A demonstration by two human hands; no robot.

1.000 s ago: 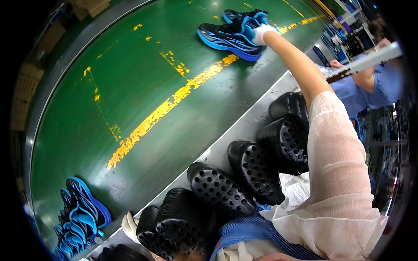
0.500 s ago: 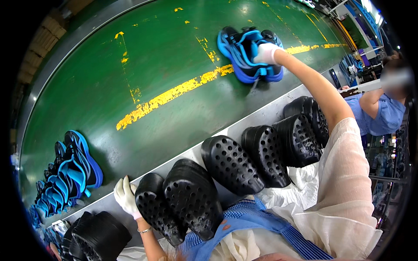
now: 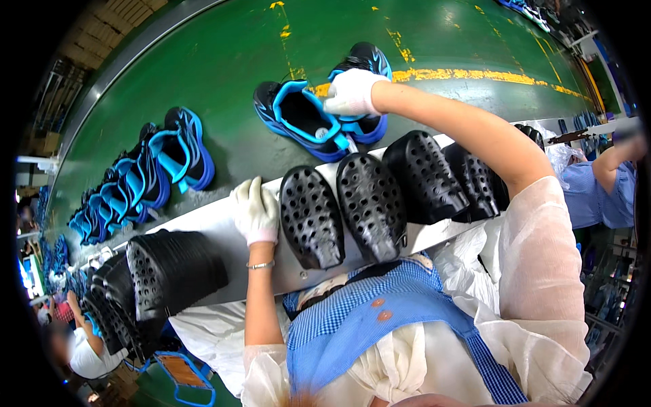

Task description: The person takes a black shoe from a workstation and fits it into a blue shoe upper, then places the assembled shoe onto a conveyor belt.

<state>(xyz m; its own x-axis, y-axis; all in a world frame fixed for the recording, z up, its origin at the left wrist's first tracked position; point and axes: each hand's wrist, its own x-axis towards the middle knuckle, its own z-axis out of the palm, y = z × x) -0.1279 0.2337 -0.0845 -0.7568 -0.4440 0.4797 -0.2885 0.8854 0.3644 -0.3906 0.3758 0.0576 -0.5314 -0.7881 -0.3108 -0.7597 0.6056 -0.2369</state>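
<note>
Both of my hands wear white gloves. Out over the green surface, my right hand (image 3: 356,93) is closed between a pair of black-and-blue sneakers, gripping them near their openings. The left sneaker (image 3: 302,115) shows its bright blue collar and pale insole; the right sneaker (image 3: 361,64) is partly covered by the hand. My left hand (image 3: 256,211) rests on the grey metal ledge (image 3: 234,268) with its fingers stretched out, holding nothing. Just right of it stand two black shoe-shaped forms full of round holes, a left form (image 3: 310,217) and a right form (image 3: 371,207).
More black perforated forms (image 3: 424,178) stand farther right along the ledge. Stacked black forms (image 3: 178,271) lie to the left. A row of blue-and-black sneakers (image 3: 180,149) lines the green surface at left. Other people (image 3: 597,186) are at right and lower left.
The sneakers in my right hand have come nearer and to the left, and now sit farther apart. My view has shifted. My left hand stays on the ledge beside the black forms.
</note>
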